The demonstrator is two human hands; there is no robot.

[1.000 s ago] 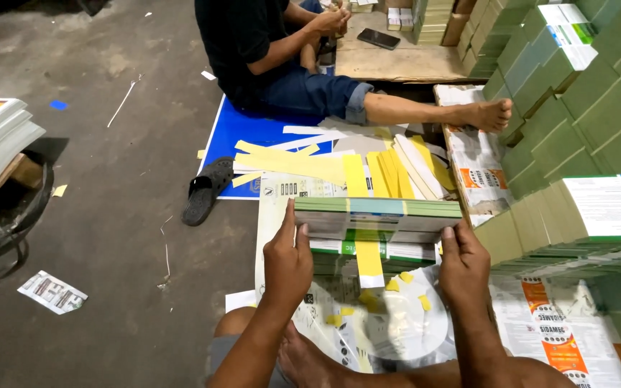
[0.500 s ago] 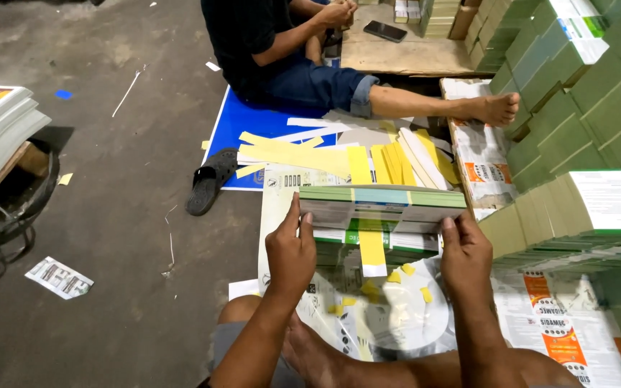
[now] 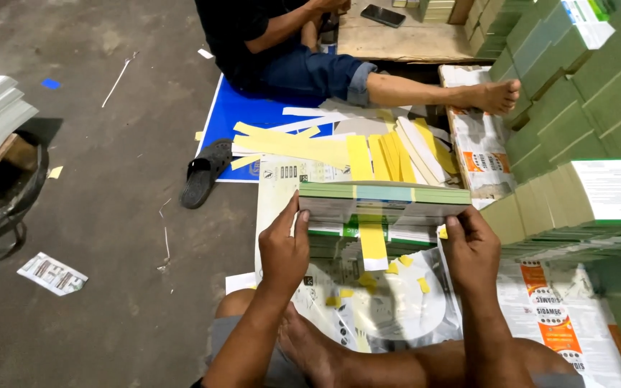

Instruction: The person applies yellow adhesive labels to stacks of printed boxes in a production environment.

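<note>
Head view: both hands [image 3: 285,251] grip green bundle [image 3: 386,202].

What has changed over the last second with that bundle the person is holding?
Very little. The left hand and right hand grip the ends of the green bundle just as before, perhaps raised slightly. The yellow strip hangs from its front in the same way. The view has shifted a bit. The co-worker's foot, the loose yellow strips and the black sandal lie where they were.
</note>
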